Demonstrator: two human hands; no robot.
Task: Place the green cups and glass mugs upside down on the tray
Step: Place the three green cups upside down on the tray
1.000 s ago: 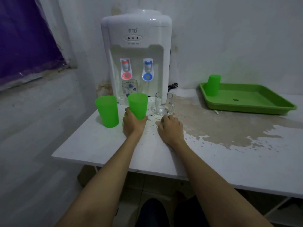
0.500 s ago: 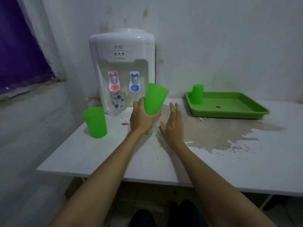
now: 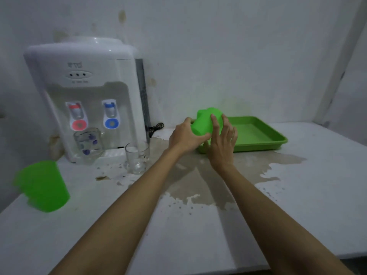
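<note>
My left hand (image 3: 183,136) grips a green cup (image 3: 203,124), tilted on its side in the air over the near left corner of the green tray (image 3: 256,135). My right hand (image 3: 223,139) touches the same cup from the right, fingers spread along its side. The cup standing on the tray is hidden behind the held cup and my hands. A second green cup (image 3: 44,185) stands upright on the table at the far left, blurred. A clear glass mug (image 3: 137,158) stands in front of the dispenser. A glass mug with blue flowers (image 3: 88,143) sits under the red tap.
A white water dispenser (image 3: 85,96) stands at the back left against the wall, its black cord (image 3: 156,128) lying beside it. The white table (image 3: 297,205) has a large worn brown patch in the middle. The wall runs close behind the tray.
My left hand carried the green cup from beside the dispenser rightward to the tray's corner and tipped it over. My right hand rose off the table and came onto the cup.
</note>
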